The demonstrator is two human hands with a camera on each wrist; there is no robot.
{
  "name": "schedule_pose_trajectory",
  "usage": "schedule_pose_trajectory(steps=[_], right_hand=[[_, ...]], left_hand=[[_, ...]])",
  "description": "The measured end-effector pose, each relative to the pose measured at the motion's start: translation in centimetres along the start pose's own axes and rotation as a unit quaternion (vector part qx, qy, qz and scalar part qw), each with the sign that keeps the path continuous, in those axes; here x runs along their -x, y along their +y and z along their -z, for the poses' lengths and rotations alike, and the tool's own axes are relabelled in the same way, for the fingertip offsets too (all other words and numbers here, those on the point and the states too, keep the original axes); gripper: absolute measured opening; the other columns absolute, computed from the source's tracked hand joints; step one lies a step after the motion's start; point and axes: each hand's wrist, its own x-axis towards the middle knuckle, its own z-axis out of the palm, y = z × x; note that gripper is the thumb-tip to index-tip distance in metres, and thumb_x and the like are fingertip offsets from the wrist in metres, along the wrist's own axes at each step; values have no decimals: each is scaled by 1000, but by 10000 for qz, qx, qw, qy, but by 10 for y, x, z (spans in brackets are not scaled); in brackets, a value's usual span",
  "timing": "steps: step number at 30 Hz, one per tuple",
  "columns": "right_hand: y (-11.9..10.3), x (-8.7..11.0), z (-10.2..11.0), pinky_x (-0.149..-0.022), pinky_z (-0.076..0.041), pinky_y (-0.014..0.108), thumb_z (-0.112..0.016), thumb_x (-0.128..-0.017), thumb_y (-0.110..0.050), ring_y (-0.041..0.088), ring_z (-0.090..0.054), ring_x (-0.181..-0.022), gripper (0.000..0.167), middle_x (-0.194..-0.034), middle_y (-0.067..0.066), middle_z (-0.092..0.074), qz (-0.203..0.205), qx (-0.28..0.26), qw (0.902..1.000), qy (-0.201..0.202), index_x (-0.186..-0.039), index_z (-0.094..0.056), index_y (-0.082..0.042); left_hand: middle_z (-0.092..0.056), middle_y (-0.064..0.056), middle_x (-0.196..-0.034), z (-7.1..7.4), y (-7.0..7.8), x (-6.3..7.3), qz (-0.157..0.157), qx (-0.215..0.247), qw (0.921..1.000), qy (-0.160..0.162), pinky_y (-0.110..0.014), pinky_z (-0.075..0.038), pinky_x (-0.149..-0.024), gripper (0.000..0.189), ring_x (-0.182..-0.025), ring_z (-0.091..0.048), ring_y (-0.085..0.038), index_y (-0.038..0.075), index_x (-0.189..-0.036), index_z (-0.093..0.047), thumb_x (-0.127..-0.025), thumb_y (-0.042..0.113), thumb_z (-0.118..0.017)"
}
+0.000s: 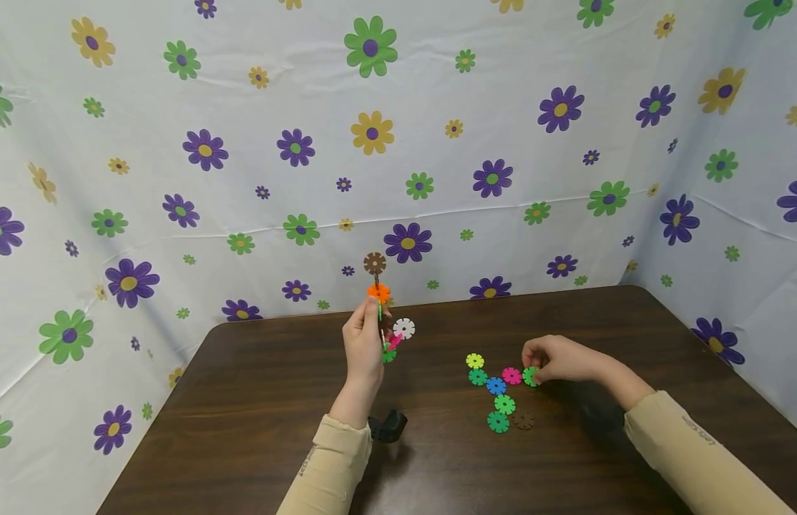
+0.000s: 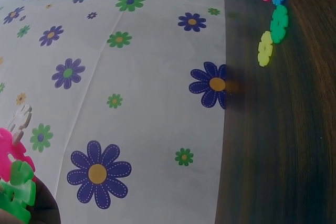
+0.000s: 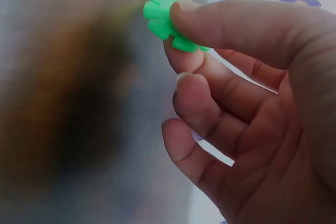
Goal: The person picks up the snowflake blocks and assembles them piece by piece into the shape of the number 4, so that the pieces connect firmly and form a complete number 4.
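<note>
My left hand (image 1: 363, 347) is raised above the back of the table, gripping an assembly of notched plastic discs. A brown disc (image 1: 375, 262) and an orange disc (image 1: 378, 292) rise above its fingers; a white disc (image 1: 404, 328), a pink disc (image 2: 9, 153) and a green disc (image 2: 20, 187) stick out beside them. Low over the table at the right, my right hand (image 1: 562, 357) pinches a light green disc (image 3: 160, 17) between thumb and forefinger. That disc lies beside a pink disc (image 1: 511, 376), at the right end of a branching group of discs. The left fingertips are partly hidden.
In that group are a yellow disc (image 1: 475, 361), a teal disc (image 1: 478, 377), a blue disc (image 1: 496, 386) and green discs (image 1: 504, 405) towards the front. A dark brown disc (image 1: 524, 420) lies beside them. A black device (image 1: 388, 427) sits at my left cuff. Flowered cloth (image 1: 334, 172) hangs behind the brown table (image 1: 257, 422).
</note>
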Motion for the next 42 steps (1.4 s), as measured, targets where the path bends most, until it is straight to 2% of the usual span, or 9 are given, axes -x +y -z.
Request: schedule_pose_trajectory(steps=[7,14,18,22,27,32,35,38,42], right_hand=[[-29,-23,25,-67,-53,31,-71,-86,-9,19,-58,-75,11,-84,0,-63,399,-450,9982,39,-97,-67,-8],[-68,-54,26,-75,-54,41,-63,-95,-12,33,-62,-84,10,-93,6,-67,818,-1190,9892,234,-103,-67,-8],[-87,-68,20,-79,-54,44,-62,-96,-11,39,-61,-88,12,-96,9,-66,1022,-1690,9783,632,-105,-66,-4],[-103,-79,10,-80,-53,37,-62,-95,-11,38,-60,-91,13,-96,9,-66,1086,-2043,9640,1313,-105,-67,-3],[-120,-92,-10,-81,-54,32,-62,-95,-7,34,-63,-91,18,-96,7,-67,1225,-2907,9303,1875,-106,-64,7],[-128,-101,-27,-82,-54,32,-59,-95,1,21,-66,-86,18,-96,3,-67,1532,-3538,8978,2128,-107,-60,15],[-130,-104,-33,-85,-53,39,-58,-95,3,17,-67,-85,17,-97,2,-67,1566,-3683,8905,2166,-106,-60,14],[-131,-106,-35,-87,-52,43,-58,-94,3,25,-67,-88,16,-100,8,-67,1515,-3679,8907,2197,-106,-62,13],[-131,-107,-38,-87,-52,44,-59,-94,2,34,-65,-91,16,-106,20,-65,1467,-3628,8917,2273,-105,-63,12]], left_hand=[[-56,-7,-76,0,-1,2,45,-29,10000,53,-21,-40,-52,36,-57,-44,-13,4,-81,-61,-102,32,-50],[-56,-8,-76,0,-2,4,85,-47,9999,93,-20,-39,-52,33,-57,-44,-12,8,-79,-61,-103,28,-50],[-57,-6,-76,-2,-3,3,79,-100,9999,13,-20,-39,-53,35,-61,-45,-13,4,-81,-61,-103,29,-50],[-57,-5,-76,-4,-3,3,121,-97,9999,16,-21,-39,-53,37,-59,-44,-13,0,-81,-60,-103,29,-49],[-56,-6,-76,-5,-2,3,106,43,9999,39,-20,-40,-52,34,-57,-43,-12,8,-80,-61,-103,29,-49],[-54,-9,-75,-7,-2,2,-9,52,10000,-64,-21,-39,-52,35,-57,-43,-13,5,-79,-61,-103,29,-49],[-55,-7,-76,-7,-3,0,-23,74,10000,-62,-21,-41,-53,33,-57,-44,-13,6,-81,-62,-103,28,-49],[-56,-5,-76,-5,-3,-1,-7,99,10000,-2,-21,-41,-53,33,-58,-45,-13,7,-82,-63,-103,28,-50],[-56,-5,-76,-2,-3,-1,-14,57,10000,66,-20,-41,-51,42,-56,-44,-12,-6,-83,-58,-102,30,-50]])
